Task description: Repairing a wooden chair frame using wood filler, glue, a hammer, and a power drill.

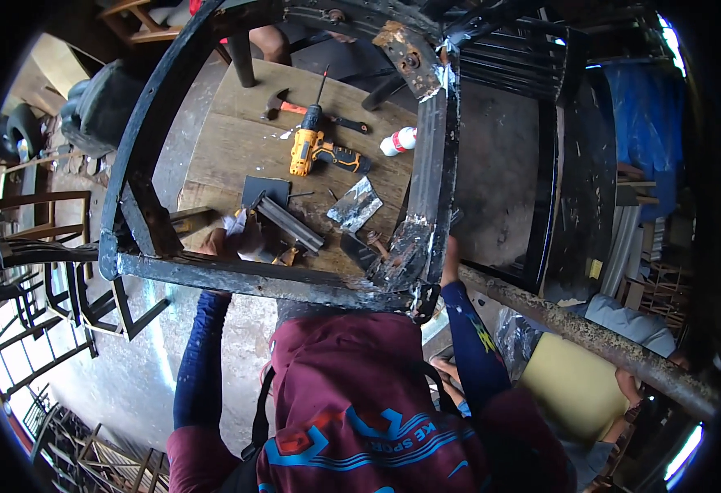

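A worn black wooden chair frame (245, 278) stands before me, its paint chipped and patched with white filler at the joints. My left hand (215, 240) reaches under its near rail, beside a crumpled white scrap (241, 226). The rail hides much of this hand, so its grip is unclear. At the frame's near right corner is my right hand (452, 251), close against the post (433, 156); its fingers are hidden. Through the frame I see a wooden board (229, 123) bearing a yellow-black cordless drill (305, 150), a claw hammer (277, 105) and a filler-smeared metal plate (355, 204).
A white bottle with a red band (398, 141) lies near the post. A long rusty pole (590, 329) slants along the right, near a yellowish panel (576, 386) and another person's hand (630, 384). More chair frames (57, 279) stand at left; blue sheeting (644, 123) hangs far right.
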